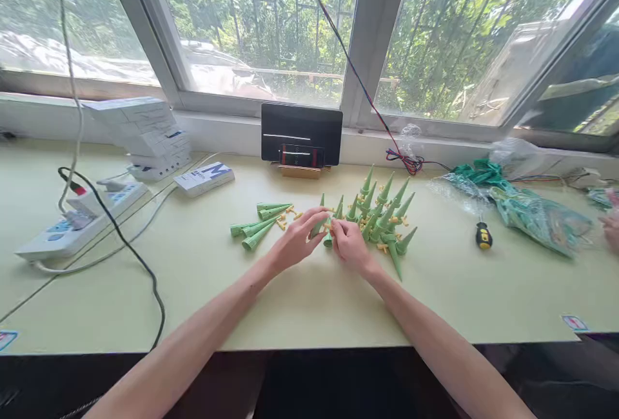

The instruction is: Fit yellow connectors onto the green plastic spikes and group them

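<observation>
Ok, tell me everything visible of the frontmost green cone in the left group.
The green cone looks like plastic, tapering from a broad round end to a narrow tip. It lies on its side on the table, broad end near left, tip far right. The left hand and right hand are off it; contact with neighbouring cones is unclear.

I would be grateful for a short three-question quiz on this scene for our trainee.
1. True or false: the screwdriver lies to the right of the upright green cones.
2. What stands in front of the windows? A) a kettle; B) a dark-screened device; C) a lamp.
3. Which hand is nearer the green cones lying on their sides?

Key: 1. True. 2. B. 3. The left hand.
</observation>
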### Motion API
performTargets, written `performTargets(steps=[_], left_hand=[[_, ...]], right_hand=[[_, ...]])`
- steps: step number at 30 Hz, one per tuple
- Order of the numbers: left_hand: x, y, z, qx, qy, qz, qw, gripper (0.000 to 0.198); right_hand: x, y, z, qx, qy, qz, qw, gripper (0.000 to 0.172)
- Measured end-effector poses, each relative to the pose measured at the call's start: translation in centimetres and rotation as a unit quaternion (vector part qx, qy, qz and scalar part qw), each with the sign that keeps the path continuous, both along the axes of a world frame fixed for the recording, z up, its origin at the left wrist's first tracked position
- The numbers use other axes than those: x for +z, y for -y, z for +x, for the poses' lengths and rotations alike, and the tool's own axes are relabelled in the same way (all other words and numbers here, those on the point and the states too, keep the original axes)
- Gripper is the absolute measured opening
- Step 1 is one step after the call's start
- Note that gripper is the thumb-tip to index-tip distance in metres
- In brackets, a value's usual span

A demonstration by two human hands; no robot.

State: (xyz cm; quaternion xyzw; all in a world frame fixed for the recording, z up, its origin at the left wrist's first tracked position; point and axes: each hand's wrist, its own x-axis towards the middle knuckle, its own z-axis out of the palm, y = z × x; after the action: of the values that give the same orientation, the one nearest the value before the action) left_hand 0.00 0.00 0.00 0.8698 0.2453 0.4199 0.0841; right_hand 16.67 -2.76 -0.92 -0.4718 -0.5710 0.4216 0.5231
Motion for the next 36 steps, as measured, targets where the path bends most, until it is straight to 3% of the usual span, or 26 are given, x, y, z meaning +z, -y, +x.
performTargets(steps=[9, 18, 21, 28, 32, 36], left_hand=[[0.1, -0.1, 0.1, 0.002, 0.000, 0.005, 1.000, 0.034], [0.2, -0.1, 0.3, 0.003, 0.022, -0.054, 0.998, 0.030], [0.2, -0.1, 0.4, 0.008, 0.048, -0.097, 0.994, 0.029], [0.9, 0.0, 0.3, -0.013, 0.106, -0.246, 0.963, 0.036], [1.2, 0.0, 0.3, -0.027, 0.116, -0.281, 0.952, 0.035], [1.0, 0.0, 0.2, -0.019, 0.101, -0.268, 0.958, 0.036]], right_hand=[[0.2, 0.0, 0.3, 0.057, -0.078, -0.054, 0.994, 0.043], [0.6, 0.1, 0.2, 0.068, -0.109, -0.081, 0.988, 0.044], [0.8, 0.4, 0.0, 0.040, -0.074, -0.067, 0.994, 0.043], [1.2, 0.8, -0.1, -0.013, 0.091, 0.049, 0.995, 0.045], [1.1, 0.7, 0.0, -0.018, 0.119, 0.073, 0.990, 0.045], [1.1, 0.8, 0.0, -0.019, 0.123, 0.076, 0.989, 0.046]])
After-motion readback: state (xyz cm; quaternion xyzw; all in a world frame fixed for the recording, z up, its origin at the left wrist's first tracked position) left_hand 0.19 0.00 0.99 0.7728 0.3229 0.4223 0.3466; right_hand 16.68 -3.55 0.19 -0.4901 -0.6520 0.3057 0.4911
